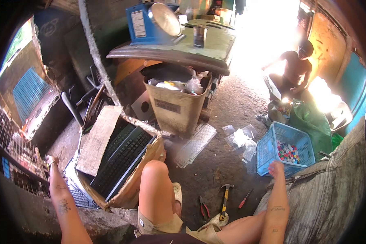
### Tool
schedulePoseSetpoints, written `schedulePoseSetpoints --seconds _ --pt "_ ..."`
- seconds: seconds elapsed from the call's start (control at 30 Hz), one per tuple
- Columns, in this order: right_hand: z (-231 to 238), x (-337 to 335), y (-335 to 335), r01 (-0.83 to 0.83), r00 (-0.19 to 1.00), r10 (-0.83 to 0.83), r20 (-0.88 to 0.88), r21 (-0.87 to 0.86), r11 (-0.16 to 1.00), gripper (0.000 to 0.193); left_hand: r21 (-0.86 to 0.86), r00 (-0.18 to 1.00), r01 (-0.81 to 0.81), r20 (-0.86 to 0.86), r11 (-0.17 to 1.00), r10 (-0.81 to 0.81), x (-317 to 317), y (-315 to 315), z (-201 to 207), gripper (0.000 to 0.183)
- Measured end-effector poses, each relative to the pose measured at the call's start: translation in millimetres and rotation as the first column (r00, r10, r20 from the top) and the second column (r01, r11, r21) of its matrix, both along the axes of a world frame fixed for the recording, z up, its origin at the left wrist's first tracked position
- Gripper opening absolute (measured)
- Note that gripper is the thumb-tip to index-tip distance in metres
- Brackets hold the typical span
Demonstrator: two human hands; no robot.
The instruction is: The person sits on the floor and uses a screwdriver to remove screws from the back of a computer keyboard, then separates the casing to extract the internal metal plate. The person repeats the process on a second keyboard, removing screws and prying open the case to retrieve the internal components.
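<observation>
My left hand (51, 162) reaches out to the left and rests on a grey ledge, beside a cardboard box (150, 156) that holds black keyboards (124, 160) and a flat board (96, 140). Its fingers curl out of sight. My right hand (276, 167) lies at the near rim of a blue plastic basket (268, 146) with coloured bottle caps (288, 151) in it, and I cannot make out its fingers. Between my bare knees, a hammer (224, 200), red-handled pliers (203, 207) and a small red screwdriver (244, 200) lie on the dirt floor.
A beige bin (177, 107) full of scrap stands under a green table (199, 51) carrying a blue weighing scale (150, 22). A metal tread plate (195, 144) and clear plastic bags (240, 138) lie ahead. Another person (293, 69) sits at back right by a green bag (313, 122). A grey sack (333, 183) fills the right.
</observation>
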State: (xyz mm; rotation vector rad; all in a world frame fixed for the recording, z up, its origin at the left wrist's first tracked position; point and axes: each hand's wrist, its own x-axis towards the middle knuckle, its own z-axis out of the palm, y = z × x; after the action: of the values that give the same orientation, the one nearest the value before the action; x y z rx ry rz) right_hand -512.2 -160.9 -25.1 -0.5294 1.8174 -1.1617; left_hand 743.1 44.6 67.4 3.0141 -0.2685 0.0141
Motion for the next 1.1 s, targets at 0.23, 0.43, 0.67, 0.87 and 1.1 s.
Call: schedulePoseSetpoints --seconds 0.23,0.43,0.67,0.87,1.1 --pt "-0.5 -7.5 -81.2 -0.285 0.885 0.311 -0.346 0.125 0.95 0.037 0.104 0.943 0.292 0.135 0.951 -0.305 -86.4 -168.2 62.0 0.038" --pt "-44.6 9.5 -156.6 -0.497 0.749 0.527 -0.402 0.185 0.848 0.034 0.15 0.878 0.406 0.21 0.901 -0.431 -188.5 -283.2 108.4 0.046" --pt "-60.2 12.9 -33.5 -0.301 0.951 0.282 -0.125 -0.18 0.937 0.028 0.374 0.366 0.852 0.073 0.365 -0.928 -252.7 -432.0 48.1 0.032" --pt "9.6 173.2 286.0 0.143 0.98 -0.176 0.093 0.291 0.946 0.031 0.355 0.627 0.754 -0.135 0.553 -0.767 -305.3 -434.4 -30.8 0.03" --pt "5.8 282.1 418.2 -0.072 0.943 -0.115 0.312 0.529 0.846 0.049 0.343 0.498 0.843 -0.2 0.415 -0.844 -348.4 -457.1 -74.7 0.029"
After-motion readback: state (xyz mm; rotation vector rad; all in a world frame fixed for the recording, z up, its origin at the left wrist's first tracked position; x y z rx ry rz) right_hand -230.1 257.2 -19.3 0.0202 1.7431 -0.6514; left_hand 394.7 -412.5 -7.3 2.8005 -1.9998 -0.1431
